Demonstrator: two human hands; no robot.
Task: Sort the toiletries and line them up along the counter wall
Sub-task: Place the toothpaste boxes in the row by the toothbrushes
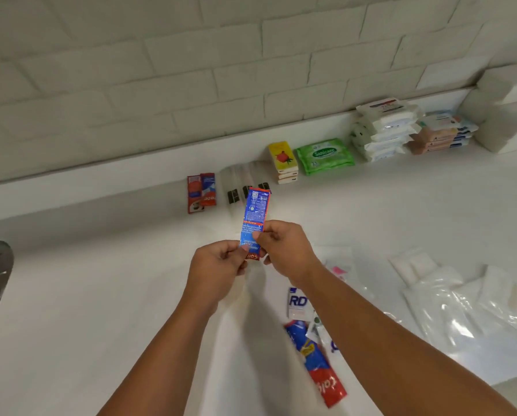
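Head view: hands (pixel 218 267) (pixel 284 247) pinch blue sachet (pixel 255 208), long axis toward wall (pixel 191 70).

The left hand (pixel 218 265) and right hand (pixel 284 247) pinch the lower end of an upright blue sachet (pixel 254 214) over the white tabletop (pixel 101 295), with red sachets (pixel 201 193) at its 11 o'clock and a green wipes pack (pixel 324 156) at 1 o'clock, both by the wall (pixel 161 85).

Seen only as two forearms (pixel 401 334) ending in left hand (pixel 216 267) and right hand (pixel 285 249). Bare throughout, as far up as shown. Fingers (pixel 269 232) bare as well.
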